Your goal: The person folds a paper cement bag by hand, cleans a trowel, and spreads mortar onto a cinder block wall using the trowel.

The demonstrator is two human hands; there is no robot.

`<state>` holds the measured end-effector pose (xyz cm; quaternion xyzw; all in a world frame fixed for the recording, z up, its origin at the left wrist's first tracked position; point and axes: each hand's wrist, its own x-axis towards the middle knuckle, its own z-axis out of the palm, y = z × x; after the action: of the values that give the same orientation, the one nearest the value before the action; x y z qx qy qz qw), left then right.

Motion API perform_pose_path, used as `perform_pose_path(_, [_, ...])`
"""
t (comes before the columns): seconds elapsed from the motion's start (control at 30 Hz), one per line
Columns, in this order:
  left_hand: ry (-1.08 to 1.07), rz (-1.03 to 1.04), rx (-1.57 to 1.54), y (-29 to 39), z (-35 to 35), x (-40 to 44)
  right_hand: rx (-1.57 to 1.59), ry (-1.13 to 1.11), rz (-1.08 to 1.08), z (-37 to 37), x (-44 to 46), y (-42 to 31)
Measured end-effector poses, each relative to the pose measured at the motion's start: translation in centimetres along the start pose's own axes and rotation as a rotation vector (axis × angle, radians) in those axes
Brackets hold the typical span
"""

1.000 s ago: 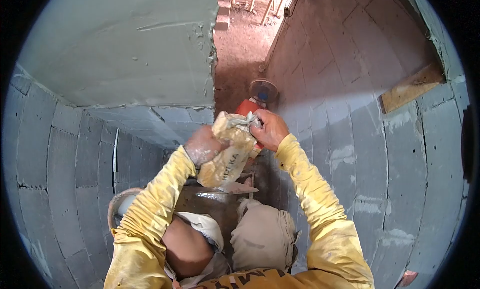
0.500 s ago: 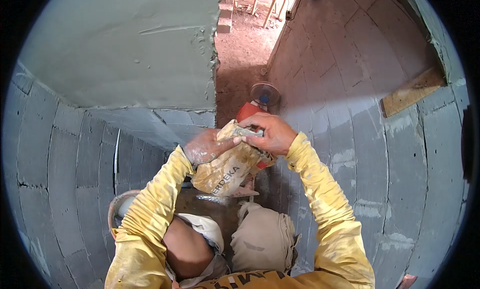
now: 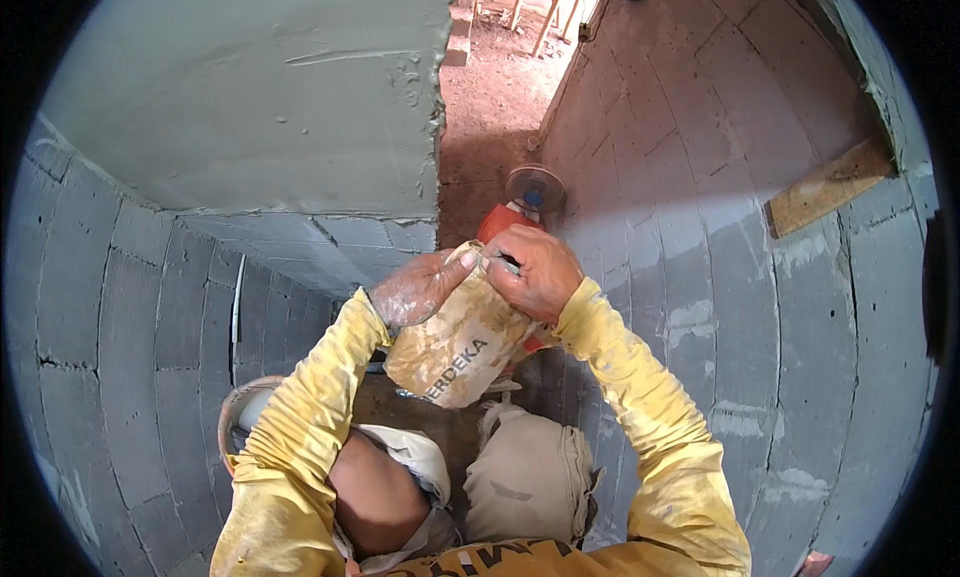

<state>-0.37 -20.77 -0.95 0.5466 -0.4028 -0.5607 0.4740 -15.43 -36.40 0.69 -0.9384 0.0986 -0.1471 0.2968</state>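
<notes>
A crumpled tan paper bag (image 3: 455, 352), smeared with grey and printed "ERDEKA", hangs in front of my knees. My left hand (image 3: 418, 288) is closed on its upper left edge, thumb on top. On the upper right edge, my right hand (image 3: 538, 269) is closed with fingers curled round the paper. Both hands are close together at the top of the bag, and a small dark gap shows between the right fingers. Grey smears mark the left hand. A red object (image 3: 505, 220), partly hidden, is just beyond the hands.
A round fan (image 3: 535, 189) stands on the floor past the red object. Grey block walls (image 3: 680, 327) rise close on both sides. A bucket (image 3: 232, 417) is by my left arm. On the right wall is a wooden board (image 3: 830, 187). Wet-looking plaster (image 3: 250, 107) covers the upper left wall.
My right fingers have curled in tighter at the bag's top edge, and the hand has turned. The bag now hangs flatter and slightly lower. The view has shifted a little.
</notes>
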Motion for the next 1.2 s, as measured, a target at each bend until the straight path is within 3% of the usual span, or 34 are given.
perform_pose_path(0.1, [0.074, 0.04, 0.254, -1.2, 0.0, 0.4, 0.085, -0.031, 0.048, 0.1, -0.2, 0.1])
perform_pose_path(0.17, [0.22, 0.195, 0.516, -3.1, -0.2, 0.9, 0.041, 0.023, 0.062, 0.9, -0.3, 0.3])
perform_pose_path(0.3, [0.296, 0.076, 0.621, -1.4, 1.2, 0.4, 0.039, 0.044, 0.178, 2.4, -0.1, 0.2])
perform_pose_path(0.37, [0.399, 0.004, 0.836, -0.9, 2.1, 0.5, 0.294, 0.047, 0.477, 3.0, -0.2, 0.1])
perform_pose_path(0.5, [0.441, 0.002, 0.984, -1.4, 3.0, 1.0, 0.487, 0.044, 0.568, 6.4, -1.0, 4.4])
perform_pose_path(0.57, [0.485, 0.135, 1.025, -3.0, 2.9, 1.4, 0.668, 0.059, 0.641, 7.8, -1.4, 5.7])
perform_pose_path(0.7, [0.399, 0.067, 1.093, -3.6, 3.2, 1.5, 0.967, 0.01, 0.808, 7.5, -2.2, 5.3])
perform_pose_path(0.8, [0.389, -0.016, 0.946, -3.2, 3.3, 1.4, 1.008, 0.031, 0.676, 6.4, -3.6, 4.6])
perform_pose_path(0.83, [0.323, -0.138, 0.898, -2.6, 3.0, 1.5, 0.794, -0.005, 0.655, 6.1, -3.7, 4.5])
perform_pose_path(0.87, [0.332, -0.144, 0.893, -2.8, 2.9, 1.4, 0.794, -0.016, 0.652, 6.1, -3.8, 4.4])
perform_pose_path(0.93, [0.268, -0.127, 0.85, -3.3, 2.8, 1.4, 0.44, -0.059, 0.514, 6.1, -3.9, 4.4])
perform_pose_path(1.07, [0.362, 0.033, 0.985, -3.9, 3.5, 1.4, 0.675, -0.014, 0.678, 8.2, -4.0, 5.6])
perform_pose_path(1.13, [0.297, 0.066, 1.08, -2.7, 3.8, 0.6, 0.967, 0.032, 0.849, 8.8, -4.6, 4.9])
perform_pose_path(1.17, [0.286, 0.067, 1.076, -3.4, 3.8, 0.7, 0.967, 0.039, 0.858, 8.8, -4.9, 5.3])
perform_pose_path(1.2, [0.254, 0.059, 1.101, -4.7, 3.6, 1.1, 0.484, -0.155, 0.507, 8.6, -5.2, 6.0])
